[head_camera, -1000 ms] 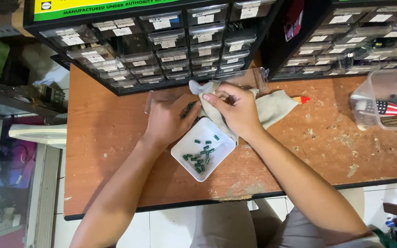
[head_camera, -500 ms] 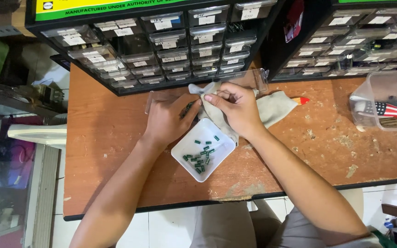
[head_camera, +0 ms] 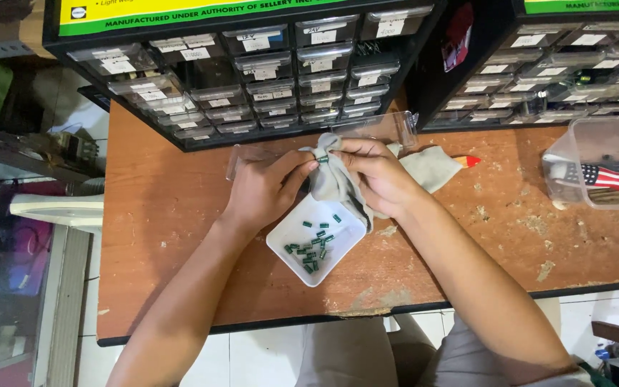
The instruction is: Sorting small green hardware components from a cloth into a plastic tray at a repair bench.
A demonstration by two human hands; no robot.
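Head view: small green cylindrical component (head_camera: 322,159), far of white square tray (head_camera: 345,240), wrapped in grey cloth (head_camera: 334,183). Right hand (head_camera: 374,175) fingers pinched together on cloth and component; left hand (head_camera: 263,190) fingertips closed, touching same.

The right hand (head_camera: 374,175) covers much of the grey cloth (head_camera: 338,183), so the cloth's full shape is hidden. A tiny green part (head_camera: 322,159) sits at the fingertips (too small to tell what kind). The small green parts in the white tray (head_camera: 288,244) are too small to count. The drawer cabinet (head_camera: 252,64) and the clear box (head_camera: 603,143) run off the picture's edge.
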